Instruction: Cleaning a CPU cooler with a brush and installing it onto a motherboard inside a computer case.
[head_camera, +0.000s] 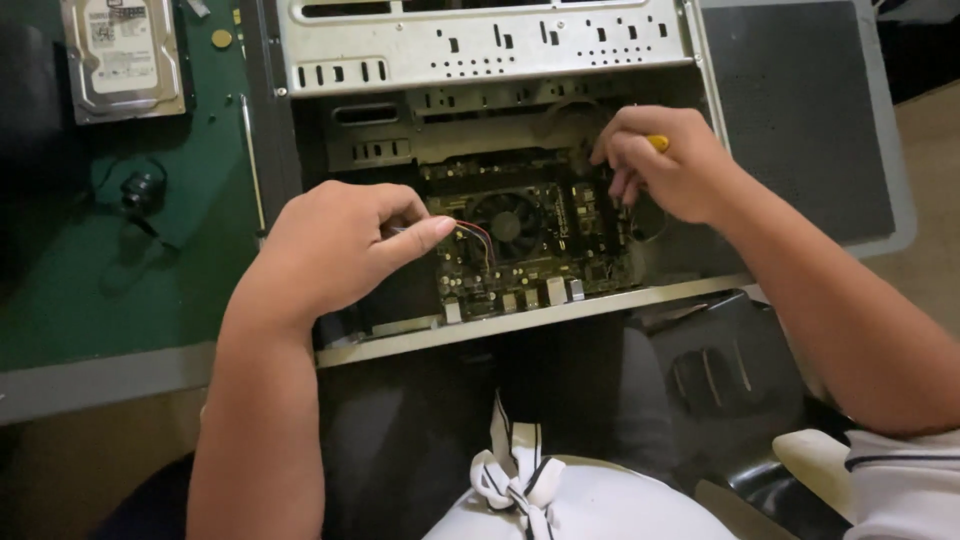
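matt grey metal computer case (480, 45), green felt-like mat (150, 260).

Motherboard (520, 240) in case (480, 45), hard drive (122, 55) left (on mat (150, 270))

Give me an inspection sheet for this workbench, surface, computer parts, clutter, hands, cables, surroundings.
Surface: green mat on the left, grey pad on the right.
Job's things: open computer case with motherboard and round cooler fan exposed.
Clutter: hard drive, small gold disc, small black part, thin metal rod.
Grippers: left hand pinches wires; right hand grips a yellow-handled tool.
Cables: thin coloured wires on the board.
Surroundings: black chair edge, tan floor.
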